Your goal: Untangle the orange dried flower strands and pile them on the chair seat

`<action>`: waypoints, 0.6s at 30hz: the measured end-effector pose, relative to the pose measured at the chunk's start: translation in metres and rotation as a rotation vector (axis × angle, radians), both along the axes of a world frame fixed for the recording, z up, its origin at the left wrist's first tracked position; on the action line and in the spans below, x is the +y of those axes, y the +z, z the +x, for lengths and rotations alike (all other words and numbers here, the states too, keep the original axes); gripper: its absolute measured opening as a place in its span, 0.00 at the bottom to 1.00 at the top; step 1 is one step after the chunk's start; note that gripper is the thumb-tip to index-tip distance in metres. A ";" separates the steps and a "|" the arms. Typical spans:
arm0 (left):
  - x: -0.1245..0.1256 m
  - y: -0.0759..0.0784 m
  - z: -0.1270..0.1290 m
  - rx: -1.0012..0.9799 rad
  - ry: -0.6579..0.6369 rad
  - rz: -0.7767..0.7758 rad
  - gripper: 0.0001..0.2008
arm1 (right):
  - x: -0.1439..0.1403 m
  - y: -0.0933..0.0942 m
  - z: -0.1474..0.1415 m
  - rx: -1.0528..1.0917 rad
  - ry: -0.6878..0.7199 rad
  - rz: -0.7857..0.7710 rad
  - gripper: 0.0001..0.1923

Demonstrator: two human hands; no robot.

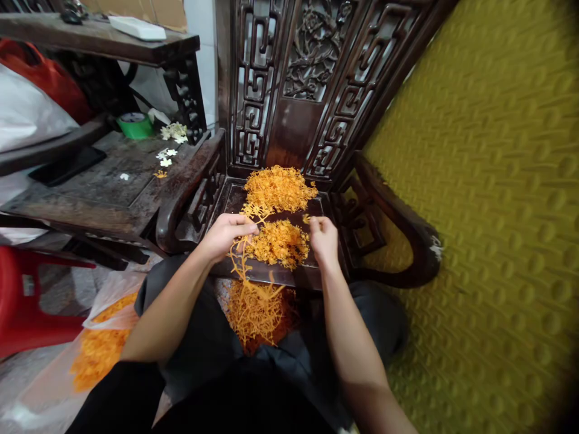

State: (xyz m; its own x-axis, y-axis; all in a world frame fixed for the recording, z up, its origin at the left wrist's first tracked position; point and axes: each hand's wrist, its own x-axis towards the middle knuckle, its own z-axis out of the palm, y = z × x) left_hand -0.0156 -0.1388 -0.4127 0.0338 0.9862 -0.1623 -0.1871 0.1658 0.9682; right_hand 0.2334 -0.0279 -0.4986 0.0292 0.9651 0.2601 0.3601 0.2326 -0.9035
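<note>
Two hands at frame centre, over dark carved chair seat (pixel 235 196). Left hand (pixel 225 234) curled, fingers pinched on orange strand sprig (pixel 246 253) trailing down toward lap. Right hand (pixel 322 236) closed in loose fist at edge of near pile (pixel 278 241); what it grips hidden by knuckles. Far pile (pixel 278 188) sits behind, against chair back. More strands (pixel 257 313) between knees, partly shadowed. Bag (pixel 102 346) lower left, cut off by arm. Green tape (pixel 134 125) on table upper left.

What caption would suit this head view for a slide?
Two hands, left and right, pick at orange strands on a carved wooden chair.
</note>
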 end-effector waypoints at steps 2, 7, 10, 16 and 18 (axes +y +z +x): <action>0.004 -0.007 -0.004 0.079 -0.079 -0.011 0.12 | 0.004 -0.009 -0.001 -0.207 0.106 0.024 0.14; 0.009 -0.021 -0.001 0.193 -0.199 0.021 0.16 | -0.002 -0.027 -0.025 -0.508 0.377 0.094 0.10; 0.007 -0.020 -0.002 0.260 -0.268 0.050 0.18 | -0.002 -0.027 -0.030 -0.730 0.451 0.172 0.19; 0.006 -0.016 -0.004 0.381 -0.393 0.094 0.20 | -0.010 0.025 -0.035 -0.178 0.400 0.051 0.28; 0.008 -0.017 -0.002 0.410 -0.420 0.090 0.20 | -0.020 0.048 -0.042 -0.070 0.614 -0.143 0.31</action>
